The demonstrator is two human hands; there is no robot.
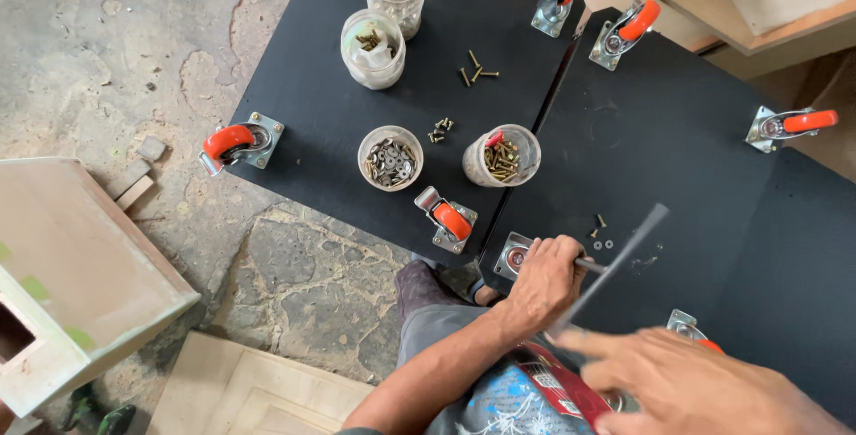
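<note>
T-handle wrench — thin, grey, blurred — gripped by left hand; right hand seemingly spread.

Four jars, seven castor wheels, two black boards, two hands.

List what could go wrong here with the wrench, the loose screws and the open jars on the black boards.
1. The left hand grips a T-shaped wrench over a caster plate; the right hand is blurred close by, so a slip could strike its fingers.
2. Small screws and washers lie loose beside the wrench and could be knocked to the floor.
3. The open jar of screws stands near the board's edge and might tip.
</note>
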